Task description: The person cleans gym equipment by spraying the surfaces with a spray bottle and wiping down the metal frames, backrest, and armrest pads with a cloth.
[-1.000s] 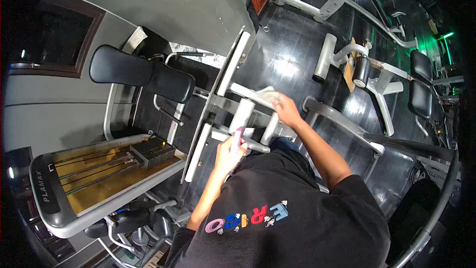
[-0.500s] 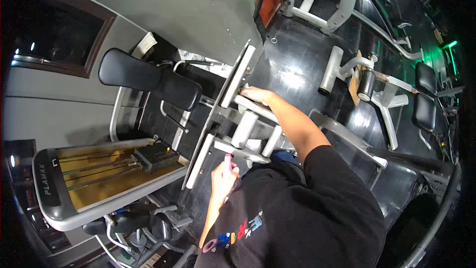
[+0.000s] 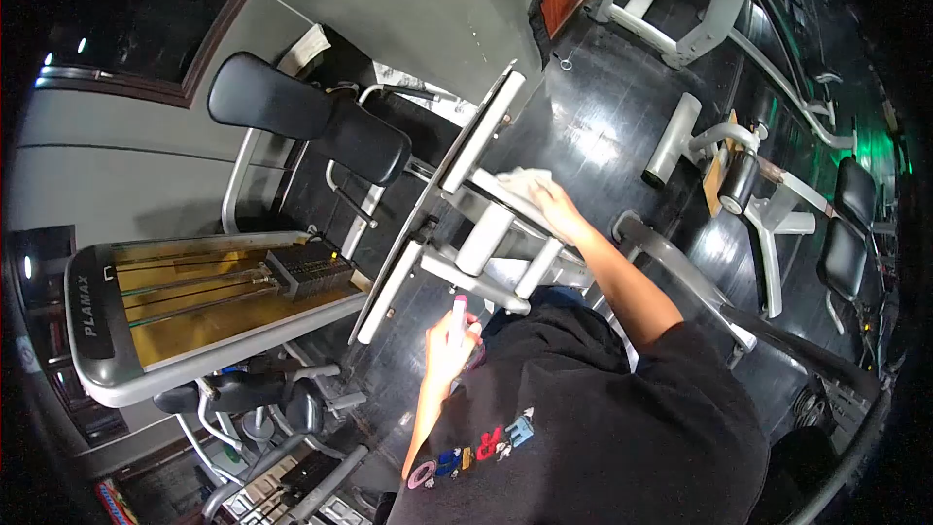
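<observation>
My right hand is closed on a crumpled white cloth, which rests against a white bar of the gym machine frame. Lower and to the left, my left hand grips a small white bottle with a pink top. That bottle stands close to the frame's lower bar, apart from it. My fingers hide most of the bottle's body.
A weight-stack machine and a black padded seat are on the left. More gym equipment stands right on the dark floor. A curved rail runs beside my right arm.
My right hand has moved back along the frame bar toward me, and the white cloth now shows plainly. My left hand still holds the bottle. The whole view has shifted slightly.
</observation>
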Demonstrator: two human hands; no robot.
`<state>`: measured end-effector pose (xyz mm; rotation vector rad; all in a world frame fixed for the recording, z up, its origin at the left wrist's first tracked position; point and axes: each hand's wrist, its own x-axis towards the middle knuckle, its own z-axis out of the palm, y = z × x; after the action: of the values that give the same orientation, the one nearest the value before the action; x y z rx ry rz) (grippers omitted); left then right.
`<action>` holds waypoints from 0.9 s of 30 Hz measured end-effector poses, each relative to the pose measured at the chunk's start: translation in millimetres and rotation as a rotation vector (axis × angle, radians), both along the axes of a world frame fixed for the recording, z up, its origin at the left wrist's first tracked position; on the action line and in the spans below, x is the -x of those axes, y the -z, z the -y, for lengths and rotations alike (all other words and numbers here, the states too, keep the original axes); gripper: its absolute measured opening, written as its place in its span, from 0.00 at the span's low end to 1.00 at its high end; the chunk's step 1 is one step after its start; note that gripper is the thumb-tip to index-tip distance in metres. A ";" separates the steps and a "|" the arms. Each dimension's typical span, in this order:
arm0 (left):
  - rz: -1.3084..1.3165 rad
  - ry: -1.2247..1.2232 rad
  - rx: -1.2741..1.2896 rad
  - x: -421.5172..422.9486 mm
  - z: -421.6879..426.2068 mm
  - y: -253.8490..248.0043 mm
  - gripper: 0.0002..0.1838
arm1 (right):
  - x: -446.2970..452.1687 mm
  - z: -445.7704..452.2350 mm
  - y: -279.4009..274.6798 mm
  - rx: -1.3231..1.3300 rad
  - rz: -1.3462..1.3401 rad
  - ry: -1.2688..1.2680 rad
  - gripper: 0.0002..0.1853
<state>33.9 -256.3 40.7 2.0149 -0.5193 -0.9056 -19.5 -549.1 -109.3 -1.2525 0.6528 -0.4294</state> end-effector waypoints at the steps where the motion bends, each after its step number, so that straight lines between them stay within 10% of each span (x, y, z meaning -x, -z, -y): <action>1: -0.003 0.019 0.003 1.0 3.7 0.5 0.08 | 8.1 -1.6 5.5 0.163 0.005 -0.049 0.19; 7: -0.011 0.051 -0.001 8.4 15.9 6.3 0.08 | -56.3 -19.5 -34.5 0.320 -0.435 0.010 0.20; 12: -0.029 0.100 0.016 10.9 28.5 0.3 0.07 | -49.2 -20.4 -43.9 0.427 -0.390 0.035 0.20; 14: -0.044 0.103 0.029 8.6 34.4 4.0 0.07 | 0.4 -14.5 -17.9 0.843 -0.198 -0.098 0.20; 24: -0.103 0.129 0.046 2.3 57.6 15.5 0.07 | 40.3 18.4 -6.4 0.438 -0.764 -0.272 0.22; 27: -0.126 0.156 0.050 3.4 65.4 19.5 0.08 | 12.2 -4.7 22.3 0.615 -0.429 -0.004 0.21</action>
<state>30.5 -321.8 21.2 1.8779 -0.6287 -1.0955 -31.7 -544.4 -131.6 -1.9610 0.9172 -0.3710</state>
